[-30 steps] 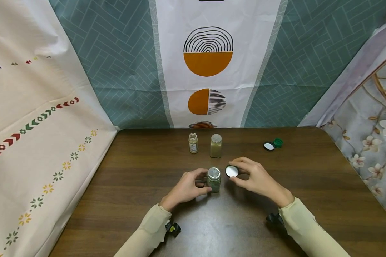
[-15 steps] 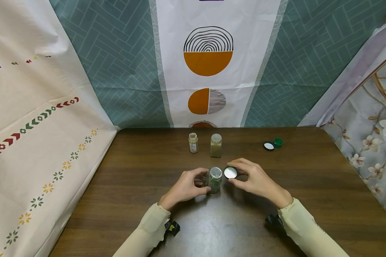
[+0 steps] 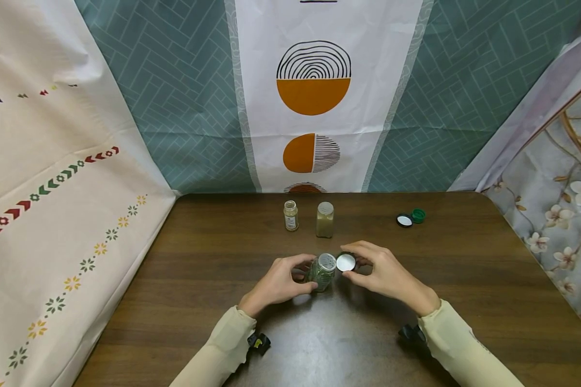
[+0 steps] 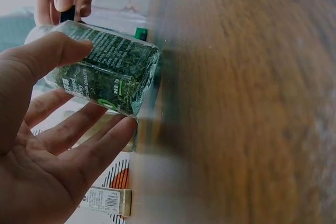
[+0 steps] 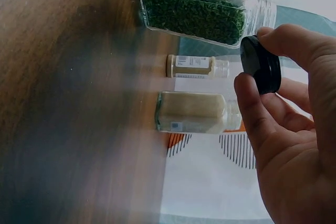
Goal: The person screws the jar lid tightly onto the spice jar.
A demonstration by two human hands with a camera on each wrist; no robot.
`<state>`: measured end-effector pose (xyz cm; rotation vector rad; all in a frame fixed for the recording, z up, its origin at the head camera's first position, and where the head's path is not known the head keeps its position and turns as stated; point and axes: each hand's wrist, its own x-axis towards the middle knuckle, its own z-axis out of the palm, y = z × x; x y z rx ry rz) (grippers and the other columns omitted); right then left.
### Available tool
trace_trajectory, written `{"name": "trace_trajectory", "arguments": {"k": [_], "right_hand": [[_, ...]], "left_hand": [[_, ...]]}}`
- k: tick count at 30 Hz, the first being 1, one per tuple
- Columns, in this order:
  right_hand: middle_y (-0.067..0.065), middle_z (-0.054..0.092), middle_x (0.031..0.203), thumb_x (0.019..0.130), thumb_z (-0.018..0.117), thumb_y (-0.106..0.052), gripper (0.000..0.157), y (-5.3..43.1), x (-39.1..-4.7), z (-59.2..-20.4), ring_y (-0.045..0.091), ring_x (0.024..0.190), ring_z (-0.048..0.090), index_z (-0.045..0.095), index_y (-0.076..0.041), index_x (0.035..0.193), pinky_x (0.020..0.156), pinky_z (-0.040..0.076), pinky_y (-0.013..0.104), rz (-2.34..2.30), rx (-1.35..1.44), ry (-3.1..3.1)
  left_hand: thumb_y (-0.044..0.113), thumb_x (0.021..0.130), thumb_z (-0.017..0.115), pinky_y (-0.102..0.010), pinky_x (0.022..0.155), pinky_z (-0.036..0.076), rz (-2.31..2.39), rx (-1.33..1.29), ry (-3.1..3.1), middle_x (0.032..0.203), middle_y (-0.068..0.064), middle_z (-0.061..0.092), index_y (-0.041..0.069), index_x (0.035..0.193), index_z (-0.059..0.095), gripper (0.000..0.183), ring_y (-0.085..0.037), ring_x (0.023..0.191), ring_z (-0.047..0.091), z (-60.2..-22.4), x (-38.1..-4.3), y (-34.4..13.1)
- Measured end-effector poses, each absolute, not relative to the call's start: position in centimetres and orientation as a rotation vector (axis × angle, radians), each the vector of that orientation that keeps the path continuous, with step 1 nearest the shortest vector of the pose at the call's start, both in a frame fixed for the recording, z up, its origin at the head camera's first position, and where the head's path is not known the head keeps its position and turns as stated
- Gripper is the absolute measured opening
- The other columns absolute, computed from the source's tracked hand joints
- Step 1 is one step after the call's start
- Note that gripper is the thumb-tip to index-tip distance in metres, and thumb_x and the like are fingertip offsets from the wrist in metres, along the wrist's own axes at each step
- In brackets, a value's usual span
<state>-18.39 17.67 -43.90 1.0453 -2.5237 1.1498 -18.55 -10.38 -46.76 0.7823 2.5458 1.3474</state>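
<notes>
Aslant, the herb jar (image 3: 323, 274) sits inside the left grip (image 3: 283, 279).

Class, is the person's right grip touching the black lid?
Touching: the right wrist view shows the right grip pinching the black lid by opposite sides of its rim.

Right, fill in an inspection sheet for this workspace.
Surface: wood-grain tabletop, shiny toward its near side.
Job's things: green-herb jar, shaker top on, tilted toward the right grip; black screw lid off, beside that top, contact unclear.
Clutter: small round spice jar, uncapped, and square shaker jar, both upright; loose black-rimmed lid and green cap to their right.
Grips: left grip holds the green-herb jar; right grip pinches the black screw lid.
Cables: nothing seen.
Surroundings: embroidered cream cloth left, teal-and-white printed cloth behind, floral cloth right.
</notes>
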Motion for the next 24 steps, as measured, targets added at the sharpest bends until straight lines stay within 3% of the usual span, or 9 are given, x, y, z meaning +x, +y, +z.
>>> {"name": "trace_trajectory", "arguments": {"k": [6,15,24], "right_hand": [[0.011,0.07,0.124,0.083,0.087,-0.009,0.056,17.7,-18.3,-43.9,0.013,0.093,0.073,0.064,-0.007,0.134,0.079,0.064,0.033,1.175,1.035,-2.511],[0.01,0.069,0.126,0.084,0.086,-0.01,0.056,17.4,-18.2,-44.0,0.02,0.102,0.073,0.063,-0.011,0.135,0.086,0.063,0.038,1.267,1.014,-2.493],[0.012,0.069,0.12,0.082,0.087,-0.005,0.059,16.7,-18.4,-44.1,0.015,0.089,0.069,0.061,-0.008,0.135,0.076,0.063,0.034,1.39,1.075,-2.419]], "left_hand": [[0.018,0.089,0.08,-0.03,0.09,0.061,1.348,0.769,2.534,0.128,-0.007,0.07,0.013,0.138,0.064,0.052,-0.025,0.109,0.072,-46.9,-18.6,-10.4],[0.02,0.091,0.079,-0.027,0.09,0.06,1.329,0.772,2.528,0.129,-0.005,0.069,0.016,0.141,0.062,0.052,-0.024,0.111,0.071,-46.8,-18.5,-10.4],[0.02,0.092,0.078,-0.027,0.091,0.06,1.319,0.769,2.53,0.134,-0.007,0.067,0.015,0.143,0.061,0.054,-0.025,0.113,0.07,-46.8,-18.4,-10.3]]}}
